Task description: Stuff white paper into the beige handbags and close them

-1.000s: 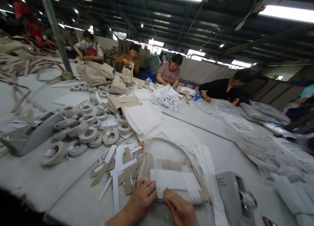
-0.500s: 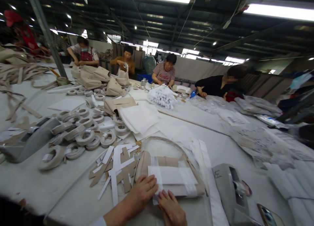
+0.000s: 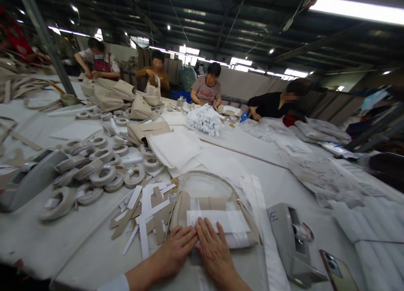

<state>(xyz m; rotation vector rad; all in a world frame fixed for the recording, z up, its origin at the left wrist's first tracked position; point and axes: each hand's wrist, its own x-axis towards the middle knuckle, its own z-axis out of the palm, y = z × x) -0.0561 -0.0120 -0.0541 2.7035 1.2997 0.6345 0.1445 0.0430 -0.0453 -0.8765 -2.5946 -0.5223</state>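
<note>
In front of me a beige handbag [image 3: 181,209] lies on the table, its strap looped away from me. A folded white sheet [image 3: 233,220] covers its front, with clear tape strips across it. My right hand [image 3: 213,244] lies flat on the sheet's left part, fingers stretched out. My left hand [image 3: 179,247] rests at the bag's lower left edge, its fingers extended and their tips meeting the right hand. What lies under the palms is hidden.
Left of the bag are beige and white strips [image 3: 147,215] and rolled straps [image 3: 102,175]. A tape dispenser [image 3: 287,236] and a phone [image 3: 337,270] sit at the right. White sheets [image 3: 175,148] lie farther back. Several people work across the table.
My right hand has moved up from the bag's lower edge onto the white sheet and flattened. My left hand has shifted slightly left and down in view, as has the whole scene.
</note>
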